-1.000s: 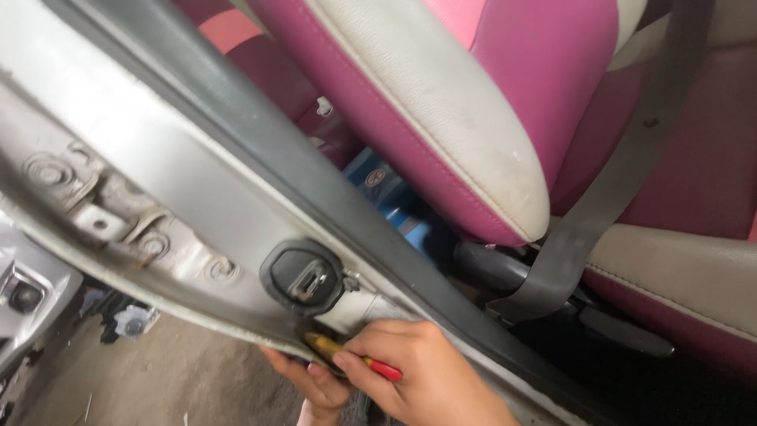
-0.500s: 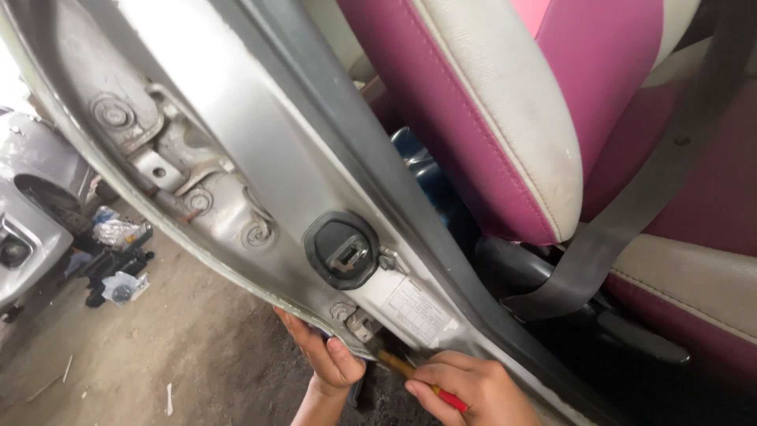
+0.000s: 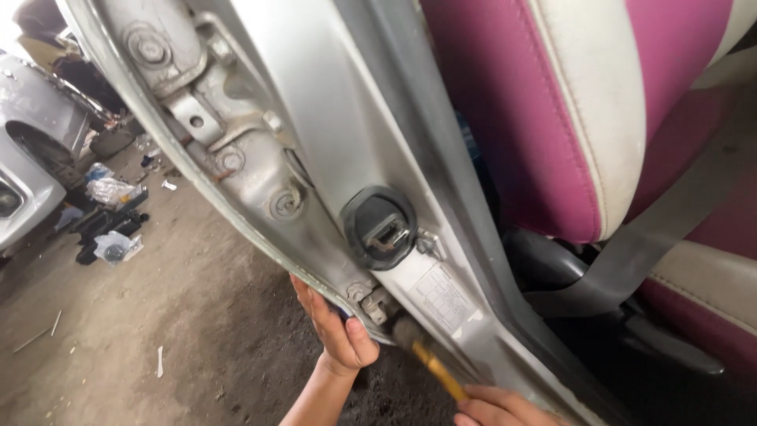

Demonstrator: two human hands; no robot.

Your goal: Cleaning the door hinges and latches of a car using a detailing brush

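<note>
The left hand is gripping the outer edge of the silver door pillar, fingers curled up behind the metal lip and thumb lying along the front, just below a small bracket. The right hand is sitting at the bottom edge of the view, its fingers closed round the yellow handle of a brush, whose grey bristle head is pressing on the pillar beside a white label and below the black rubber grommet. The brush looks light and easy to steer; its handle seems stiff and slim, best held low down as it is being held now, while the bristles look soft enough to splay against the painted steel. The pillar itself is rigid and fixed, with a thin sheet edge that could be sharp on the left fingers. Most of the right hand is cut off by the frame, so the exact grip is hard to read, and the left fingertips are hidden behind the lip. To the right, a pink and cream seat and a grey belt are filling the cabin opening; to the left, litter is lying on the dirt floor near another silver car, only partly visible.
</note>
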